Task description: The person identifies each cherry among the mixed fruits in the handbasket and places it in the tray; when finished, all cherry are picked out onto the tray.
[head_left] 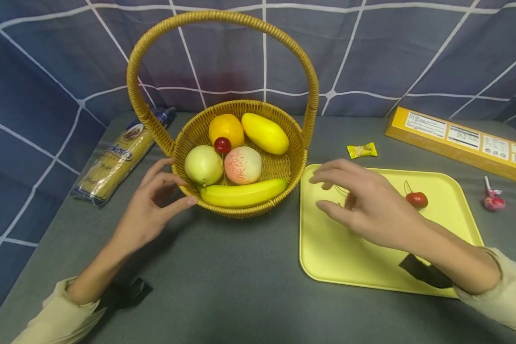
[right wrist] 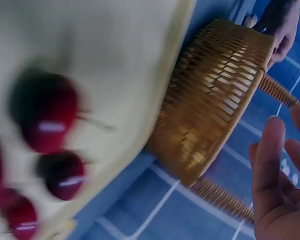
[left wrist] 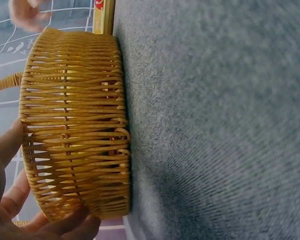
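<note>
A wicker basket (head_left: 241, 210) with a tall hoop handle holds a banana (head_left: 242, 193), a pear (head_left: 203, 165), a peach (head_left: 242, 166), an orange (head_left: 226, 129), a yellow mango-like fruit (head_left: 264, 133) and a dark red cherry (head_left: 222, 145). My left hand (head_left: 148, 208) holds the basket's left side, thumb at the rim and fingers against the weave. Above the yellow tray (head_left: 352, 263), my right hand (head_left: 365, 200) hovers with loosely bent fingers and nothing between them. Several cherries (right wrist: 65, 175) lie on the tray in the right wrist view; in the head view my hand covers most of them, leaving one cherry (head_left: 417, 200) plain.
A bag of pasta (head_left: 116, 160) lies left of the basket. Behind the tray are a yellow-wrapped candy (head_left: 362, 150) and a long orange box (head_left: 460, 143). A lollipop (head_left: 493, 200) lies to the tray's right. A blue checked cloth (head_left: 223, 62) hangs at the back.
</note>
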Motion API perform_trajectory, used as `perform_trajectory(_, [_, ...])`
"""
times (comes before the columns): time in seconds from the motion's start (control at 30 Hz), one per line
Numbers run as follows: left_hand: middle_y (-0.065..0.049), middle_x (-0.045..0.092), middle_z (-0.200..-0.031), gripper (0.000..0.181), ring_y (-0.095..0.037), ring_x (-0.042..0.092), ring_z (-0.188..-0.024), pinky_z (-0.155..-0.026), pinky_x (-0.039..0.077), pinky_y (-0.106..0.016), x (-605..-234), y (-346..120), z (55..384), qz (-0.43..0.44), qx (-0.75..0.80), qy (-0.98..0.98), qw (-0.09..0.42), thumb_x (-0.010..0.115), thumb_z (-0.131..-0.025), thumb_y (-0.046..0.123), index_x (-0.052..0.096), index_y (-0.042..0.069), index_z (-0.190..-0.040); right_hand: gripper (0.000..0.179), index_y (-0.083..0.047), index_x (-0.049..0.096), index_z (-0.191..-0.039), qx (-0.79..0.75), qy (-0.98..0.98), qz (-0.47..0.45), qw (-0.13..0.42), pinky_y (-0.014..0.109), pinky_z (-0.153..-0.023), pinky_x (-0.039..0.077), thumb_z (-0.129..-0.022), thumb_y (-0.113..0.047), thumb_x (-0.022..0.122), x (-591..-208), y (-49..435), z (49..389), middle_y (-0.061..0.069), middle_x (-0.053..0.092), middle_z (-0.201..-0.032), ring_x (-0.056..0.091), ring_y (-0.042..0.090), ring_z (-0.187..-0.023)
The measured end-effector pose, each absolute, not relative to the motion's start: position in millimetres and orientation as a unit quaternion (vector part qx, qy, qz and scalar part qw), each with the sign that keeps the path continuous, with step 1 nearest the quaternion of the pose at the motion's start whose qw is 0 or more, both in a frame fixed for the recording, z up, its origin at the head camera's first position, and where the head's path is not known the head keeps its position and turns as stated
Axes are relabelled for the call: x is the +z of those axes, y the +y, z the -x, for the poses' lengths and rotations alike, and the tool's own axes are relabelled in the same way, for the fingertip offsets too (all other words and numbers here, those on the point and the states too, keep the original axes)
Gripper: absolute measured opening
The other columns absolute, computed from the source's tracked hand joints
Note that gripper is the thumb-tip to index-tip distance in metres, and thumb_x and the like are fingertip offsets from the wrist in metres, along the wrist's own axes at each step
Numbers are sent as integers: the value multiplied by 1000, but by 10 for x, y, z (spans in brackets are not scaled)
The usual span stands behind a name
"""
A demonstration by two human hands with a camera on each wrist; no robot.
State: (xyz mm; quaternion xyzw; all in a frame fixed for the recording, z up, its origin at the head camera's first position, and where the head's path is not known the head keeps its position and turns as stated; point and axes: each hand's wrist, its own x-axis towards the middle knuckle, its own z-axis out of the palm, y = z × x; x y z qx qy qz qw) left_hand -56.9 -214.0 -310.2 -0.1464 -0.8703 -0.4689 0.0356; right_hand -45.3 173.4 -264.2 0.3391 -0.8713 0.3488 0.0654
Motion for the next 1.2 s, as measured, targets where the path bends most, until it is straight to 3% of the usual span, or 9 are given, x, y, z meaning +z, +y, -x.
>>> perform_trajectory(0.13, [-6,37,-150,28,-31,47,-126,-102,43,-17,-3094,-2158,562,146,-465,-872,42,78,-84,3,61,-1,-105,34,-7,66,-119,331,-859,-385,71,23,-61,53,-86,-5,73,-2551,1355,688,1,62,-117,58,10,-83])
perform_trajectory(0.27, [-6,37,-150,28,-32,47,-125,-101,43,-16,-3099,-2171,557,147,-466,-871,43,79,-83,2,61,0,-105,35,-5,65,-120,298,-865,-399,56,33,-77,52,-86,-7,70,-2498,1016,917,6,61,-118,58,19,-96])
perform_trajectory(0.37, [-7,36,-151,28,-33,47,-126,-101,43,-16,-3110,-2177,555,147,-465,-872,43,79,-83,2,61,0,-106,37,-5,65,-122,286,-873,-394,21,34,-82,51,-86,-8,70,-2472,809,1088,7,61,-120,59,20,-99])
perform_trajectory(0.63, [-7,36,-151,29,-33,45,-127,-102,44,-18,-3135,-2183,551,146,-463,-873,42,78,-84,3,61,-1,-107,36,-7,64,-124,271,-884,-375,-61,29,-83,45,-88,-10,67,-2484,438,1476,6,60,-121,52,21,-102])
perform_trajectory(0.87, [-6,36,-150,28,-32,45,-127,-103,44,-21,-3134,-2168,558,150,-466,-871,42,78,-85,2,61,-1,-107,48,-5,57,-133,242,-883,-384,-120,28,-90,44,-86,-5,64,-2505,286,1666,7,58,-122,50,21,-106])
perform_trajectory(1.2, [-6,37,-150,27,-32,46,-126,-102,43,-18,-3112,-2144,579,154,-464,-872,42,78,-84,3,62,1,-106,44,-10,61,-125,196,-895,-377,-137,29,-84,44,-83,1,63,-2500,223,1722,5,57,-110,48,21,-99])
